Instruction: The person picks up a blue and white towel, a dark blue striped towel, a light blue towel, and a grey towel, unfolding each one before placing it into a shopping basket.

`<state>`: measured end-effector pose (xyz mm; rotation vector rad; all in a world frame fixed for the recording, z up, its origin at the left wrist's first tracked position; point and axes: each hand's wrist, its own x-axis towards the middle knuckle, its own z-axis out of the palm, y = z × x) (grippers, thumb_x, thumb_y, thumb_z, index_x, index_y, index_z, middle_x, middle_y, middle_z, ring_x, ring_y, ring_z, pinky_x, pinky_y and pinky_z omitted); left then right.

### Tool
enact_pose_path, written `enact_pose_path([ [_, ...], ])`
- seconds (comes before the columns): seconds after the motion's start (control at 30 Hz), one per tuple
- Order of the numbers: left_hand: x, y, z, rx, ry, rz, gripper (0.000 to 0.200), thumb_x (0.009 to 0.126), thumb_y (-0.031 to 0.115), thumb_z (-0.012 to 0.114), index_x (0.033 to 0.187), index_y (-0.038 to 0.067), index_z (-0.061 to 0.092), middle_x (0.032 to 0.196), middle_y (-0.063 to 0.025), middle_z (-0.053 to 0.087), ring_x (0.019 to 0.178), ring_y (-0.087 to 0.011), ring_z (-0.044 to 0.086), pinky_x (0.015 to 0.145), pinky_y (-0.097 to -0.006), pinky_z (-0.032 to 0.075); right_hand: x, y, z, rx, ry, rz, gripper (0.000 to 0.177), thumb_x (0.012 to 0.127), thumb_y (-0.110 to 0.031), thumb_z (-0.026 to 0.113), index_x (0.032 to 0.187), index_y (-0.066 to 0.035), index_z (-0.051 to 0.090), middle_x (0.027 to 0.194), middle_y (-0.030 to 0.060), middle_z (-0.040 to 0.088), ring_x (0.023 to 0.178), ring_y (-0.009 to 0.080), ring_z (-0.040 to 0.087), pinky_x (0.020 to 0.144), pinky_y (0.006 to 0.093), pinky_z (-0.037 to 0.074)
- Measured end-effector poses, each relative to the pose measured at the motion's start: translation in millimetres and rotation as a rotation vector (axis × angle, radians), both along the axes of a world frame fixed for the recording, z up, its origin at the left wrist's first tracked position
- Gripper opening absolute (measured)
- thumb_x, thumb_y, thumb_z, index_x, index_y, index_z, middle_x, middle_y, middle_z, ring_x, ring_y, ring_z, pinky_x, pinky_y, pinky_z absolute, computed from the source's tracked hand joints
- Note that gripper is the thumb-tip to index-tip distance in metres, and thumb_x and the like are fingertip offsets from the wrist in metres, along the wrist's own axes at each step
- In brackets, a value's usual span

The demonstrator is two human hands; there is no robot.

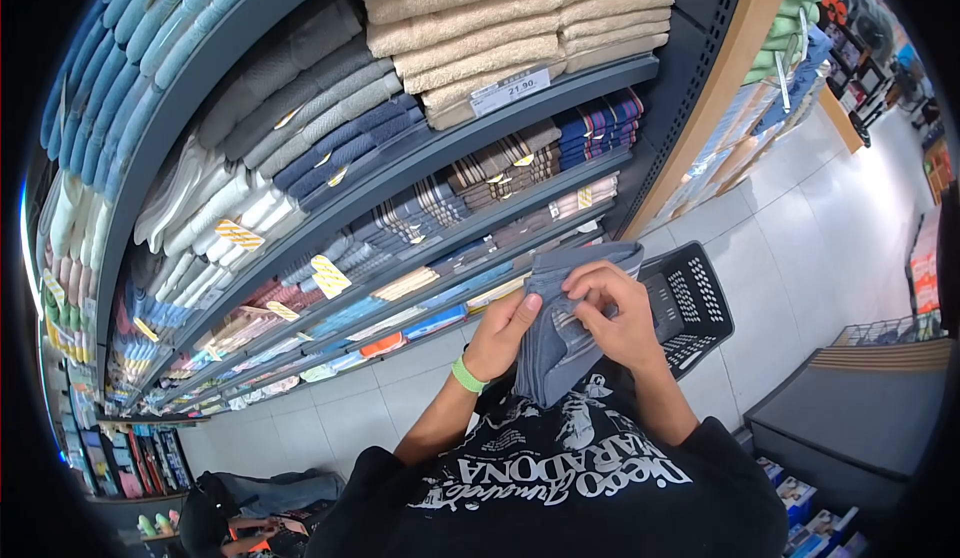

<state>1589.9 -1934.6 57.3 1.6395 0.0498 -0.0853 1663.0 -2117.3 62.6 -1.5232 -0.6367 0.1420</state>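
A folded grey-blue cloth [550,358] is held up in front of my chest. My left hand [500,330], with a green band at the wrist, grips its left edge, thumb on top. At the cloth's right side, my right hand [612,316] has its fingers bent and pinched on the fabric near a lighter patch. Behind and to the right of the cloth, a black shopping basket [712,303] with slotted walls is partly hidden by the cloth and my right hand.
Shelves [400,173] of folded towels curve along the left and top, with a price label [510,90]. A wooden-edged panel [700,108] ends them. A grey counter [850,408] stands at right. Another person [205,518] is at the lower left. The tiled floor [790,248] shows between.
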Motion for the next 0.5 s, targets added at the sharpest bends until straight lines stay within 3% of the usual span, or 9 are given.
enact_pose_path([
  [0.07, 1, -1, 4, -0.015, 0.009, 0.017, 0.041, 0.104, 0.029, 0.045, 0.125, -0.004, 0.055, 0.103, -0.0062, 0.064, 0.094, -0.0103, 0.052, 0.088, -0.0256, 0.043, -2, -3, 1, 0.031, 0.070, 0.025, 0.022, 0.076, 0.011, 0.063, 0.093, -0.002, 0.062, 0.096, 0.0062, 0.062, 0.056, 0.0056, 0.052, 0.052, 0.0197, 0.042],
  [0.13, 3, -4, -4, -0.006, 0.000, 0.095, 0.037, 0.104, 0.028, 0.046, 0.119, -0.004, 0.057, 0.096, -0.0033, 0.061, 0.089, -0.0090, 0.050, 0.083, -0.0242, 0.042, -1, -11, 3, 0.110, 0.291, 0.059, 0.017, 0.081, 0.002, 0.061, 0.097, 0.000, 0.060, 0.098, 0.0069, 0.060, 0.064, 0.0069, 0.053, 0.059, 0.0205, 0.042],
  [0.17, 5, -4, -8, 0.004, -0.009, 0.176, 0.035, 0.103, 0.027, 0.046, 0.113, -0.004, 0.058, 0.089, -0.0004, 0.059, 0.084, -0.0076, 0.048, 0.078, -0.0228, 0.042, 3, -17, 2, 0.108, 0.289, 0.061, 0.017, 0.081, 0.002, 0.061, 0.097, 0.000, 0.060, 0.098, 0.0069, 0.060, 0.064, 0.0069, 0.053, 0.059, 0.0205, 0.042],
  [0.2, 5, 0, -11, 0.002, -0.010, 0.178, 0.035, 0.103, 0.027, 0.046, 0.113, -0.004, 0.058, 0.089, -0.0004, 0.059, 0.084, -0.0076, 0.048, 0.078, -0.0228, 0.042, 10, -25, 1, 0.166, 0.199, 0.051, 0.017, 0.082, -0.004, 0.059, 0.098, 0.001, 0.060, 0.097, 0.0074, 0.059, 0.070, 0.0082, 0.052, 0.065, 0.0215, 0.041],
  [0.27, 6, 9, -14, 0.042, -0.017, 0.278, 0.031, 0.103, 0.027, 0.048, 0.098, -0.002, 0.057, 0.077, 0.0044, 0.047, 0.074, -0.0066, 0.039, 0.067, -0.0219, 0.037, 21, -29, 3, 0.329, 0.104, 0.056, 0.026, 0.084, -0.015, 0.056, 0.102, 0.004, 0.059, 0.095, 0.0081, 0.055, 0.085, 0.0114, 0.048, 0.077, 0.0237, 0.037],
  [0.4, 6, 5, -4, -0.006, -0.018, 0.329, 0.030, 0.102, 0.026, 0.050, 0.088, 0.000, 0.055, 0.070, 0.0046, 0.036, 0.069, -0.0068, 0.032, 0.060, -0.0229, 0.033, 26, -34, 10, 0.264, 0.174, 0.098, 0.021, 0.083, -0.001, 0.058, 0.103, 0.004, 0.058, 0.099, 0.0097, 0.058, 0.087, 0.0127, 0.056, 0.078, 0.0243, 0.044],
  [0.5, 6, -5, -8, 0.204, -0.128, 0.314, 0.029, 0.100, 0.024, 0.054, 0.085, -0.001, 0.055, 0.063, -0.0013, 0.039, 0.064, -0.0085, 0.033, 0.056, -0.0252, 0.034, 17, -14, 6, 0.121, 0.212, 0.175, 0.024, 0.081, 0.006, 0.061, 0.105, 0.003, 0.060, 0.097, 0.0097, 0.064, 0.078, 0.0135, 0.065, 0.071, 0.0245, 0.052],
])
